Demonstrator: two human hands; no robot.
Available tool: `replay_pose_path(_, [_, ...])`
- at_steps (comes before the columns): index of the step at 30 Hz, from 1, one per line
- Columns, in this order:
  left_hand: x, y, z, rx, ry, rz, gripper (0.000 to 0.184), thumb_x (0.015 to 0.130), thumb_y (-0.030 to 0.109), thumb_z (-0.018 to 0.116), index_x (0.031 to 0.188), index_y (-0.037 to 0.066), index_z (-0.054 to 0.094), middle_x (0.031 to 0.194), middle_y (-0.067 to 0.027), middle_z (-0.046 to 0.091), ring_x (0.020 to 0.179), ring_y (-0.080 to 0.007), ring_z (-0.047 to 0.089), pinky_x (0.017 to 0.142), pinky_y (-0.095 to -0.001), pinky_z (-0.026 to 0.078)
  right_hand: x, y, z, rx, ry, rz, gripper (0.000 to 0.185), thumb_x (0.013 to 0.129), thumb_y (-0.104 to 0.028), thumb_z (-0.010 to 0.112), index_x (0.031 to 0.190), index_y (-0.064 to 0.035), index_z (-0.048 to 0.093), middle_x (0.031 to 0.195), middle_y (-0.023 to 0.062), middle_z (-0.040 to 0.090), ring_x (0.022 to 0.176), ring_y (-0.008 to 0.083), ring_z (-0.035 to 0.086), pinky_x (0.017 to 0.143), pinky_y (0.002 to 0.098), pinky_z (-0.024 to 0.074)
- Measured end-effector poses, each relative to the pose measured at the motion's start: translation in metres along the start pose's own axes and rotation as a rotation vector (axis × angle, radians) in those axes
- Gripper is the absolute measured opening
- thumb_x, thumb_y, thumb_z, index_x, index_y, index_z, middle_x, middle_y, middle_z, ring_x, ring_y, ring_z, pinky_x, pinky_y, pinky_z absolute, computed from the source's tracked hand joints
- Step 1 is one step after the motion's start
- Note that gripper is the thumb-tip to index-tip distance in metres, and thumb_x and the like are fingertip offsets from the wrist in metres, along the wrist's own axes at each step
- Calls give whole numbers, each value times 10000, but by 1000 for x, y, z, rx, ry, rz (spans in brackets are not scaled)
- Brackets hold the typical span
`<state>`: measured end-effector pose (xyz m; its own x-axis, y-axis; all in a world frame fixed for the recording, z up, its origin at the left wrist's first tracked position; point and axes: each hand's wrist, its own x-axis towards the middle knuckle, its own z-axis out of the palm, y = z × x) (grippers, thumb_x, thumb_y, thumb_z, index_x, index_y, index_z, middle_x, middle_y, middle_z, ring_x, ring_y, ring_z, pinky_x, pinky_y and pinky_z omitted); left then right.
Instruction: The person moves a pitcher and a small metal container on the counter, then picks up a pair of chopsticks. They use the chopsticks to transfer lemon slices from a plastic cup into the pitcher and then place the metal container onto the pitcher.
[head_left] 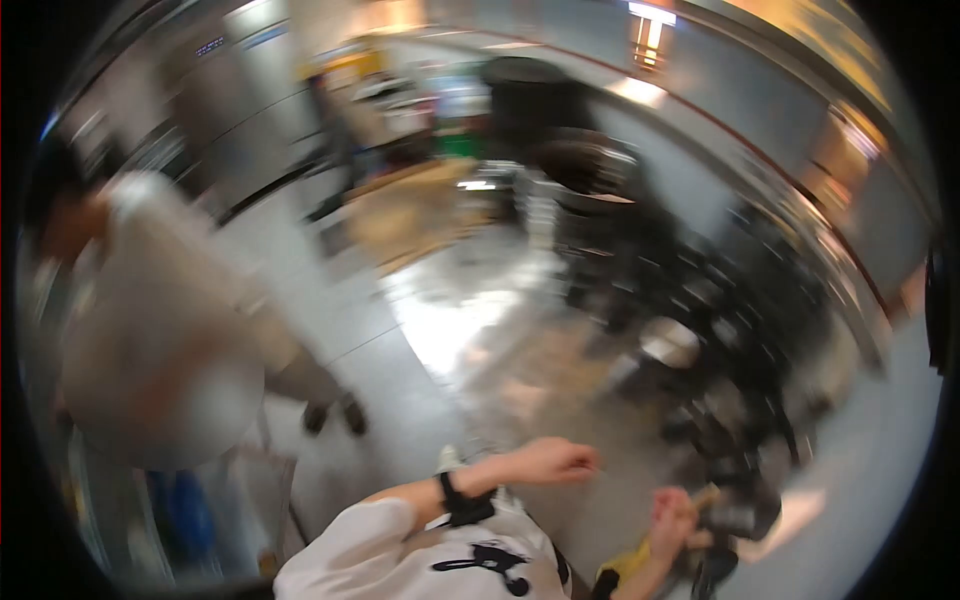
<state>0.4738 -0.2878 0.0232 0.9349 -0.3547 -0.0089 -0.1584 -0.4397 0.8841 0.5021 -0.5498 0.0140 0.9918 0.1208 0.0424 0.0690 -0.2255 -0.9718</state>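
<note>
Strong blur covers the view. My left hand (562, 461) is held over the near side of a shiny metal counter (440, 315), its fingers curled together; nothing can be made out in them. Lower right, my right hand (674, 512) is raised beside a dark object with a grey round part (735, 515). Its fingers are smeared, and I cannot tell what it holds. Something yellow (628, 562) shows by the right forearm.
A person (170, 300) in light clothes stands at the left behind a large round grey shape. Ahead on the counter are a brown board (415, 215) and a dark pot (585, 165). Many blurred dark objects (720, 320) crowd the right side.
</note>
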Motion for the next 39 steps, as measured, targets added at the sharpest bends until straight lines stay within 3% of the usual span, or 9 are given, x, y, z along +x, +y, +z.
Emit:
replay_pose_path(3, [-18,-18,10,19,261,82,183,795,244,542,840,67,560,773,-108,595,742,-294,570,623,-392,441,43,33,15,58,-180,-3,334,887,-331,454,684,-75,520,543,-44,399,454,30,323,399,182,223])
replay_pose_path(5, [-44,-21,8,56,364,-6,178,786,230,544,817,56,562,753,-109,585,737,-297,563,626,-391,438,41,-3,53,32,-436,-62,289,903,-271,434,842,-53,612,607,63,512,555,178,503,527,302,420])
replay_pose_path(12, [-162,-32,24,3,733,-358,174,795,221,536,815,50,562,749,-102,584,717,-280,562,617,-373,429,53,-7,146,-44,-953,-145,267,912,-199,411,818,-28,594,588,-1,452,515,82,420,473,207,334])
replay_pose_path(17, [-209,-26,24,-60,873,-496,180,821,225,537,847,49,566,775,-98,593,730,-250,566,633,-352,431,48,-19,170,-77,-1021,-188,275,909,-229,422,851,-38,611,585,1,464,519,83,428,472,211,334])
replay_pose_path(19, [-214,-20,16,-41,831,-463,202,837,236,532,874,44,583,832,-103,602,770,-246,570,670,-344,444,56,28,186,33,-991,-246,368,892,-346,442,655,-75,524,519,-42,396,455,30,333,400,180,225])
replay_pose_path(22, [-202,-7,0,-112,685,-527,216,854,202,528,935,17,604,890,-115,614,820,-226,585,727,-316,459,15,-34,177,-171,-833,-473,347,881,-270,460,677,-14,575,548,31,502,496,123,456,457,268,351])
replay_pose_path(23, [-202,-6,-3,-195,678,-518,173,845,152,544,927,12,603,870,-105,620,817,-204,590,717,-301,461,8,-45,173,-35,-881,-483,94,770,-100,558,751,-16,597,689,137,596,607,268,575,531,331,433])
replay_pose_path(32, [-132,-8,-27,-103,243,-373,177,843,174,552,918,21,600,816,-101,615,701,-199,574,547,-279,440,-32,-15,64,-171,-327,-95,164,801,-149,537,738,-8,594,503,64,444,459,126,437,453,276,369])
replay_pose_path(39, [-120,-18,-37,-72,252,-330,131,833,141,554,883,34,612,785,-49,619,641,-117,530,486,-237,383,-44,7,35,-21,-60,159,387,898,-305,439,665,-24,569,500,-45,373,462,54,340,434,215,268])
